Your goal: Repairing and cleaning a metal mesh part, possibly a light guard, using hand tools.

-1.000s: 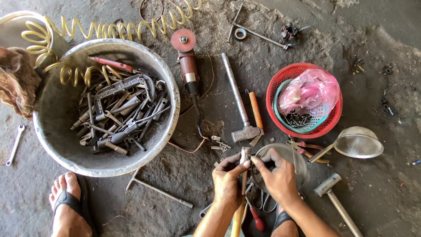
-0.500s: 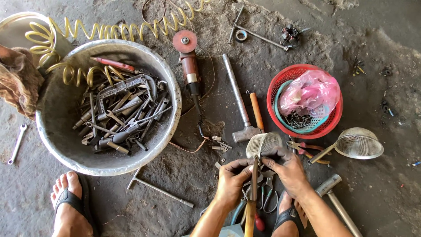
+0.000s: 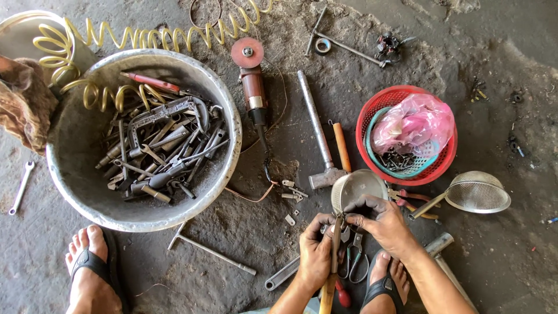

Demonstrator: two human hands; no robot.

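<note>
- Hands are working low in the frame: the left hand (image 3: 317, 251) is gripping a wooden-handled tool (image 3: 332, 261) with clenched fingers, just above a pair of scissors (image 3: 353, 260).
- The right hand (image 3: 381, 221) is pinching the rim of a round metal strainer (image 3: 354, 187), tilted against the tool's tip.
- A sledgehammer (image 3: 318, 135) is lying just beside the strainer, a red basket (image 3: 407, 168) nearby.

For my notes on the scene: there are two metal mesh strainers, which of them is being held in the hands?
The strainer beside the hammer head: the right hand grips its rim. The other strainer lies untouched farther right, below the red basket.
</note>
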